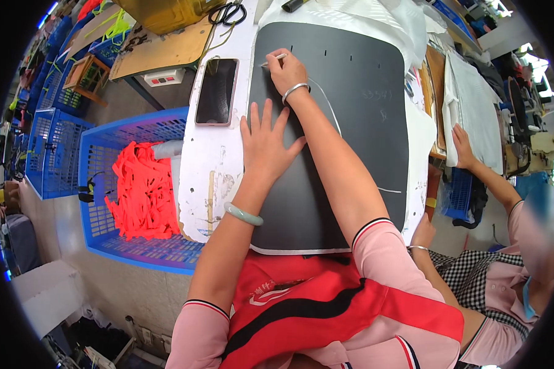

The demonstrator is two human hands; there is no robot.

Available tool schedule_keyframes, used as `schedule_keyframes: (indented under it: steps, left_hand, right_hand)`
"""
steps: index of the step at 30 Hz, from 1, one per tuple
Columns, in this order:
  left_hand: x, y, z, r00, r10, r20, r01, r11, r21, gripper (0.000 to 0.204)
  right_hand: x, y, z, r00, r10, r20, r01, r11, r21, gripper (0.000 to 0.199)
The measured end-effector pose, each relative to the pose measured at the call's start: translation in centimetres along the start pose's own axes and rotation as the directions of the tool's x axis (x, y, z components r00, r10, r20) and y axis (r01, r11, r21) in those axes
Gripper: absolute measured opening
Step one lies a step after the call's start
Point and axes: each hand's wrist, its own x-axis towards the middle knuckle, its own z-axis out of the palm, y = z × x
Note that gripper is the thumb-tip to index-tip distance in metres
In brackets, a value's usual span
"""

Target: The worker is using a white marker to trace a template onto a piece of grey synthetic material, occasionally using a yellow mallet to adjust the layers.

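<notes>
A large dark grey pattern sheet [363, 104] lies on a white worktable [212, 154]. My left hand [263, 142] presses flat on the sheet's left edge, fingers spread, a pale green bangle on the wrist. My right hand [285, 69] reaches further up the sheet and grips a thin white marking pencil [276, 58] with its tip near the sheet's upper left edge; a silver bangle sits on that wrist. A white curved line [330, 106] runs across the sheet beside my right forearm.
A dark phone [216, 91] lies on the table left of the sheet. A blue crate [92, 178] holding orange-red strips [143, 189] stands to the left, more blue crates behind it. Black scissors [228, 12] lie at the top. Another person [511, 246] sits at right, hand [463, 146] on white fabric.
</notes>
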Motion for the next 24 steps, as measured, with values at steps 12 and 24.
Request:
schedule_keyframes:
  steps: [12,24]
  left_hand:
    - [-0.2,-0.4,0.4,1.000,0.021,-0.003,-0.021,0.999,0.041,0.069]
    - [0.0,-0.6,1.4,0.995,0.086,-0.047,-0.080,0.991,0.108,0.068]
  right_hand:
    - [-6.3,1.8,-12.4,0.997,-0.076,-0.021,0.060,0.899,-0.434,0.020]
    - [-21.3,1.8,-27.6,0.963,0.229,0.138,-0.125,0.842,-0.524,0.020]
